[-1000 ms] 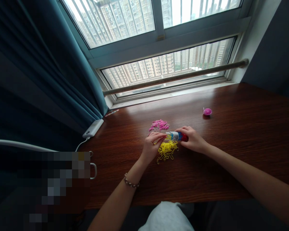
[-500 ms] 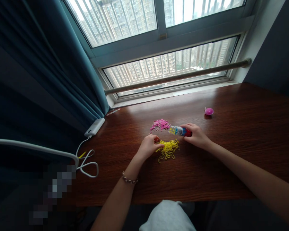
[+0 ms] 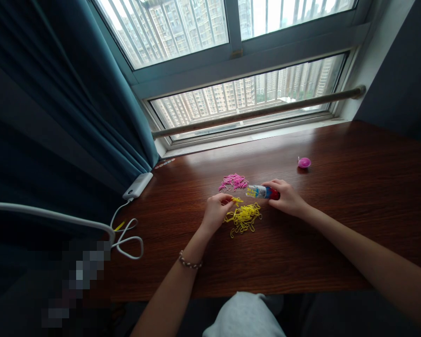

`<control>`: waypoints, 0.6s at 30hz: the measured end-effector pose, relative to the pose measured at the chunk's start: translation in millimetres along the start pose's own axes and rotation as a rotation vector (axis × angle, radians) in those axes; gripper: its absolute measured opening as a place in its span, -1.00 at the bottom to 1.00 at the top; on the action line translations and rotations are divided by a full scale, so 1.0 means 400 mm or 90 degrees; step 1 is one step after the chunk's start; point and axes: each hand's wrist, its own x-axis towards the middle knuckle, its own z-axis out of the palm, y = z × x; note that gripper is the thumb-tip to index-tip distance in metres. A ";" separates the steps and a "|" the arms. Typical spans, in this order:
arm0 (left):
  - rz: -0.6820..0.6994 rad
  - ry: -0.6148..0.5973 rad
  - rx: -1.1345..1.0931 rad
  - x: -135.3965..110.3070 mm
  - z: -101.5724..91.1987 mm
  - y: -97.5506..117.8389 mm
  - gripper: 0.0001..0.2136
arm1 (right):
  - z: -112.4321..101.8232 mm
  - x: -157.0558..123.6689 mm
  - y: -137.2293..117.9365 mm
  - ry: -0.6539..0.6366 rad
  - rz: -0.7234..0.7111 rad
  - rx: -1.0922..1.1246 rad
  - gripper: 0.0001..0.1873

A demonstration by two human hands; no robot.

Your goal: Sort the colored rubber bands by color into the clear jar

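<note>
Between the fingertips of my left hand (image 3: 217, 210) is a pinch of yellow rubber bands (image 3: 237, 201), raised above the yellow pile. That pile of yellow rubber bands (image 3: 246, 217) lies loose on the wooden table (image 3: 323, 252). My right hand (image 3: 286, 197) grips a small clear bottle (image 3: 261, 192) by its red and blue end. The bottle lies sideways with its clear end pointing left, and some yellow shows inside it. Just beyond my left hand is a pile of pink rubber bands (image 3: 234, 181).
A round pink object (image 3: 304, 163) sits at the back right of the table. On the left are a white power bank (image 3: 138, 186) and looped white cables (image 3: 129, 243). A blue curtain (image 3: 126, 117) hangs beside the barred window (image 3: 245, 98).
My left hand has lifted a few yellow rubber bands off the pile and moved slightly toward the bottle's clear end. My right hand and the bottle stay nearly still.
</note>
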 end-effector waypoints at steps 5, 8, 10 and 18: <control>0.027 0.043 -0.091 0.000 0.001 0.018 -0.83 | 0.001 -0.004 -0.017 -0.023 -0.040 -0.014 -0.51; 0.058 0.022 -0.111 -0.008 0.011 0.030 -0.85 | 0.008 -0.008 -0.030 -0.034 -0.059 -0.009 -0.50; 0.074 0.004 -0.120 -0.015 0.019 0.035 -0.86 | 0.011 -0.010 -0.037 -0.038 -0.070 -0.011 -0.51; 0.023 -0.010 -0.242 -0.028 0.029 0.055 -0.80 | 0.013 -0.013 -0.041 -0.034 -0.065 -0.012 -0.52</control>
